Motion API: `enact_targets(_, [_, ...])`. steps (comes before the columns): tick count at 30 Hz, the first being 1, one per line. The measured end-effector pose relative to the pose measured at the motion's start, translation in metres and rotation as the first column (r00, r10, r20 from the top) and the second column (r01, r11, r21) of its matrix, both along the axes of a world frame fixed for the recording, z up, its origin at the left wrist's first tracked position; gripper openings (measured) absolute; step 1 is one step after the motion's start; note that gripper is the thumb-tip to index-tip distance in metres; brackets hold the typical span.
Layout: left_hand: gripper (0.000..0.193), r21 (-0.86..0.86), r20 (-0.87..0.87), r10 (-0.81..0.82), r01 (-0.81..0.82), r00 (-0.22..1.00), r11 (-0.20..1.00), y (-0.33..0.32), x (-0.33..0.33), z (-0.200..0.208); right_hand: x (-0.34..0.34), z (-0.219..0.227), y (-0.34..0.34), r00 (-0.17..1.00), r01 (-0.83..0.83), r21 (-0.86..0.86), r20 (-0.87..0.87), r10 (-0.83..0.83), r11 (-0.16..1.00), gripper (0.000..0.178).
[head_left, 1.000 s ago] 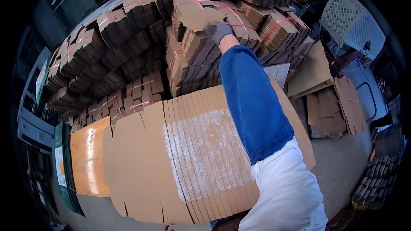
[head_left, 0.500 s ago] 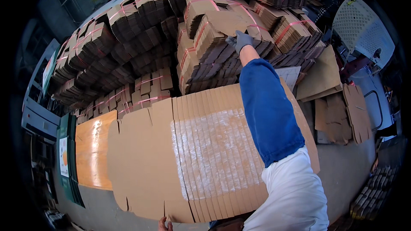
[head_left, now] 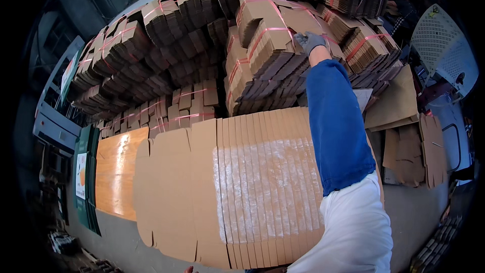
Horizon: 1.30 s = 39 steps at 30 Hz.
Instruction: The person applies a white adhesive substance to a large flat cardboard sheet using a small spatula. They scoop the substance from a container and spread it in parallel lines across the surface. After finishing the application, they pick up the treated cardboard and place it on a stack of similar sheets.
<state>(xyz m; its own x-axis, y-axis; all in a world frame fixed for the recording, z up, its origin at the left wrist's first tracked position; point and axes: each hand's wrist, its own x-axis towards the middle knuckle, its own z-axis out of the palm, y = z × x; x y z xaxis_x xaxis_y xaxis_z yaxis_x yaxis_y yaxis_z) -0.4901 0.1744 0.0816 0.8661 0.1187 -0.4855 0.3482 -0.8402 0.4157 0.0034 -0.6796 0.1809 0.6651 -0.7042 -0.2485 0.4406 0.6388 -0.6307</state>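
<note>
My right hand (head_left: 310, 43), in a grey glove, reaches forward to the top of the strapped cardboard bundles. Its bent fingers are at the near edge of a loose brown cardboard piece (head_left: 301, 19) lying on them, and appear closed on it. Below my sleeved arm, a row of overlapping flat cardboard sheets (head_left: 202, 207) lies fanned out, their exposed strips streaked with a whitish, shiny coating (head_left: 268, 187). Of my left hand (head_left: 189, 270) only a fingertip shows at the lower edge, beside the nearest side of the sheets; its other fingers are out of view.
Tall stacks of flattened cartons (head_left: 182, 10), tied with pink straps, fill the far side. A shiny orange-brown board (head_left: 118, 172) and dark green panels (head_left: 87, 187) are at the left. To the right are leaning cardboard pieces (head_left: 406, 154) and a pale perforated chair back (head_left: 439, 45).
The view has shifted, so the scene sits further right. My right hand and the loose cardboard piece have moved right over the bundles, uncovering a pink strap. My left hand has slipped mostly out of view.
</note>
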Motion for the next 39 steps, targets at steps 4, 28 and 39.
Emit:
enact_targets(4, [0.044, 0.018, 0.035, -0.094, 0.094, 0.995, 0.995, 0.051, -0.003, -0.052, -0.024, -0.012, 0.012, 0.979, -0.027, -0.268, -0.203, -0.029, 0.963, 0.021])
enact_targets(28, [0.054, -0.799, 0.504, 0.067, 0.495, 0.861, -0.34, -0.064, -0.021, 0.377, -0.46, -0.075, 0.651, 0.263, -0.958, -0.235, -0.476, 0.839, 0.166, 0.032])
enact_targets(39, [0.045, -0.364, 0.919, 0.313, 0.821, 0.24, 0.439, 0.208, -0.298, 0.404, -0.611, -0.062, 1.013, -0.236, -0.863, -0.312, -0.446, 0.863, -0.397, 0.031])
